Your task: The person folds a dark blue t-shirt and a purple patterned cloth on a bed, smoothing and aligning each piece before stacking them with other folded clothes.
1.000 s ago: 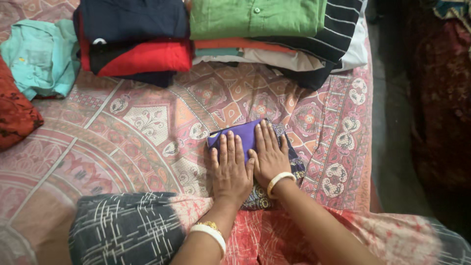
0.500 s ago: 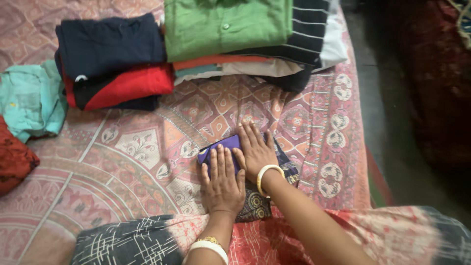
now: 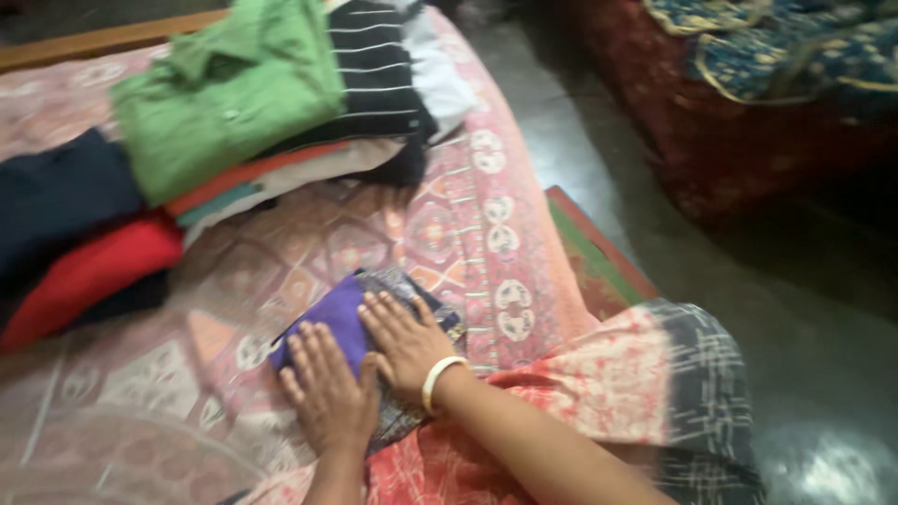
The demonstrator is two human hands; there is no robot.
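A small folded purple cloth (image 3: 335,316) with a dark patterned border lies on the pink patterned bedsheet (image 3: 440,224). My left hand (image 3: 325,397) rests flat on its near left part, fingers spread. Beside it, my right hand (image 3: 404,342), with a white bangle at the wrist, lies flat on the cloth's right part. Both palms press down on the cloth; neither hand grips it. The view is blurred.
Behind the cloth stand two stacks of folded clothes: one topped by a green shirt (image 3: 224,93) over a black striped piece (image 3: 374,65), one navy and red (image 3: 75,234) at left. The bed's edge (image 3: 599,257) runs right, with grey floor (image 3: 748,309) and a dark red furniture piece (image 3: 748,112).
The view has swung right and tilted, so the bed's edge and floor now show. Both hands stay flat on the purple cloth, which has shifted left and down in the picture.
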